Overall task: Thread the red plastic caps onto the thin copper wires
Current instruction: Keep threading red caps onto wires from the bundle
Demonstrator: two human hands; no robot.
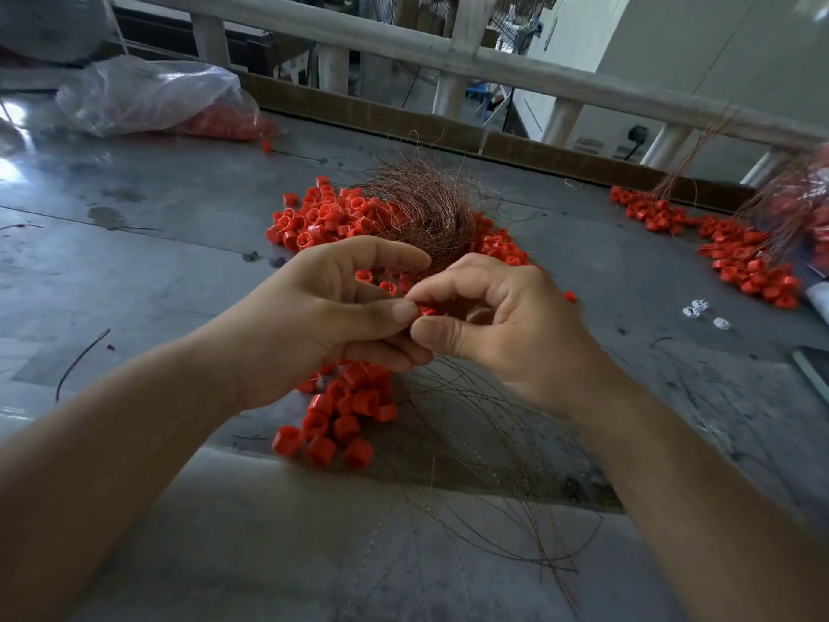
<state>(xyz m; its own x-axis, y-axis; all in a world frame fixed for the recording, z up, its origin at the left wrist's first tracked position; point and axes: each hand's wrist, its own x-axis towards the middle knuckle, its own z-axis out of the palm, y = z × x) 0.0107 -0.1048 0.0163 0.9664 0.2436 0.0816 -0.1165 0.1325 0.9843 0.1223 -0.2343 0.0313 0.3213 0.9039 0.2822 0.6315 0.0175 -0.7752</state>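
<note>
My left hand (332, 316) and my right hand (498, 321) meet above the grey table, thumbs and forefingers pinching one red cap (426, 311) between them. A cluster of red caps strung on wires (345, 415) hangs below my left hand, which also holds those wires. Thin copper wires (484, 446) fan out toward me under my right wrist. Behind the hands lies a tangled bundle of copper wire (426, 208) on a heap of loose red caps (323, 217). Whether a wire end sits in the pinched cap is hidden by my fingers.
A clear plastic bag of red caps (157, 101) lies at the far left. Another pile of wired red caps (735, 249) sits at the right, with small white parts (700, 309) near it. A cardboard strip (403, 123) and grey railing (403, 38) border the table's far edge.
</note>
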